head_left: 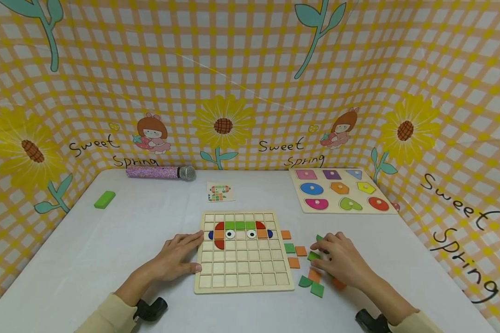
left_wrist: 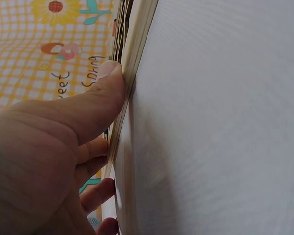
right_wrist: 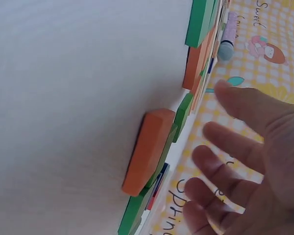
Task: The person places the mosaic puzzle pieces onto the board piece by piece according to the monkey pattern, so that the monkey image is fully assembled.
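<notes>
Wooden board (head_left: 248,268) | our left hand (head_left: 171,257), spread wide, touches its edge | right hand (head_left: 342,261), fingers parted, near green tile (head_left: 313,256)

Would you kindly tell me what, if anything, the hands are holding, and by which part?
Nothing appears gripped: the left hand only touches the left edge of the wooden grid board, while the right hand, over loose tiles, looks empty.

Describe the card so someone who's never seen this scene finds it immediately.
On the table, find the grid board that the left hand touches. Just past the board's far edge, between the microphone and the shape puzzle, lies the card. Unlike them, it is a small pale sheet printed with a blocky picture.
</notes>
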The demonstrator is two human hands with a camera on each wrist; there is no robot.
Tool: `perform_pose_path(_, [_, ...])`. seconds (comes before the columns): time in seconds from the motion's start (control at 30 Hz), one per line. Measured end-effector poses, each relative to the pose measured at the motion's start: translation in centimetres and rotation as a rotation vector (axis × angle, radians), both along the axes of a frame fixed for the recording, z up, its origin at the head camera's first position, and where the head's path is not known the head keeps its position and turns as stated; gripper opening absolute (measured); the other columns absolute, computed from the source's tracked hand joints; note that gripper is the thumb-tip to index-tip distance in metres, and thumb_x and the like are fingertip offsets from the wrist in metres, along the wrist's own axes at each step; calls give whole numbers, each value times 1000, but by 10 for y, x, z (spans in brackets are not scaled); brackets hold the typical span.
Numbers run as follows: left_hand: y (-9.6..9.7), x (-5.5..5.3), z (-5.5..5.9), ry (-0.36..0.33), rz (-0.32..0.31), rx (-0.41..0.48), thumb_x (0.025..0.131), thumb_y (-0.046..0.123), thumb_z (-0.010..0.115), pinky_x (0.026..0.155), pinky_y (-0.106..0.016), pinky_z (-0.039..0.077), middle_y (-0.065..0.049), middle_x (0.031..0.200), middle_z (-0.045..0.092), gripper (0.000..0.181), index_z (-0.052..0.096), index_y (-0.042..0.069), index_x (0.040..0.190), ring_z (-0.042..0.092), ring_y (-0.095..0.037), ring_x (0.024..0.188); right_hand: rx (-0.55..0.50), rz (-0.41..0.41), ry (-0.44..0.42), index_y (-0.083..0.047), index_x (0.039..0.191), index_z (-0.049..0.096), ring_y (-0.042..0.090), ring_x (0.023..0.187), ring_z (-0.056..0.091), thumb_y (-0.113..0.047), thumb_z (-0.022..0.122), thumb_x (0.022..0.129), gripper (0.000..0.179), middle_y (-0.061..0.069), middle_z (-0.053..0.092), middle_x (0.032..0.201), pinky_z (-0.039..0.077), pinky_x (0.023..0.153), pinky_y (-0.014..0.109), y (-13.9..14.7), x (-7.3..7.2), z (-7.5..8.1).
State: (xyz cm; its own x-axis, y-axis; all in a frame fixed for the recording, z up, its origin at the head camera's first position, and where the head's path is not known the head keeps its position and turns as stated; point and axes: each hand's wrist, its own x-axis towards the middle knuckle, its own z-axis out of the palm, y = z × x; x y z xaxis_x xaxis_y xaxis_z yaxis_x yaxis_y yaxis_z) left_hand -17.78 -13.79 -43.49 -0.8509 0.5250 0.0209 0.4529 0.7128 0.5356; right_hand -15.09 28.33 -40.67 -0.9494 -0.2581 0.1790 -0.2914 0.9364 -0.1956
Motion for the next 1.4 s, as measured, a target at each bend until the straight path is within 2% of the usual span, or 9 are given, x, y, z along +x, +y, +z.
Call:
perform_pose_path(0.37, [0, 0, 0, 1, -3, 0, 84, 38, 67, 101, -58, 25, -10, 155, 30, 75, 37, 4, 144, 31, -36, 134, 54, -46, -53, -15, 92, 73, 16, 81, 42, -32, 81, 69, 30, -4, 56, 81, 37, 70, 34, 5, -4, -6])
perform_pose_path(0.63, [-1, 0, -2, 16, -7, -9, 84, 41, 66, 99, -56, 26, -9, 155, 30, 75, 38, 5, 144, 31, -34, 134, 74, -47, -31, -14, 91, 74, 16, 82, 43, -33, 82, 69, 30, -3, 58, 82, 37, 70, 35, 10, -5, -11])
perform_pose_path(1.0, [-1, -1, -5, 21, -8, -10, 84, 38, 67, 100, -56, 26, -8, 155, 30, 74, 37, 6, 144, 32, -33, 134, 19, -40, 3, -15, 90, 75, 14, 81, 42, -28, 81, 71, 24, -4, 57, 81, 36, 70, 32, 10, -7, -10])
perform_pose_path(1.17, [-2, -2, -6, 27, -8, -12, 84, 38, 67, 99, -56, 27, -9, 155, 30, 74, 38, 5, 144, 32, -33, 133, -39, -26, 47, -17, 90, 74, 13, 82, 43, -25, 81, 71, 21, -4, 58, 81, 37, 70, 31, -2, -6, -2])
perform_pose_path(1.4, [-2, -2, -5, 25, -17, -13, 85, 38, 67, 96, -53, 28, -9, 155, 30, 74, 37, 5, 144, 32, -34, 133, -73, 11, 15, -17, 92, 74, 12, 86, 43, -26, 80, 72, 23, -5, 59, 84, 39, 72, 29, -38, -8, 7])
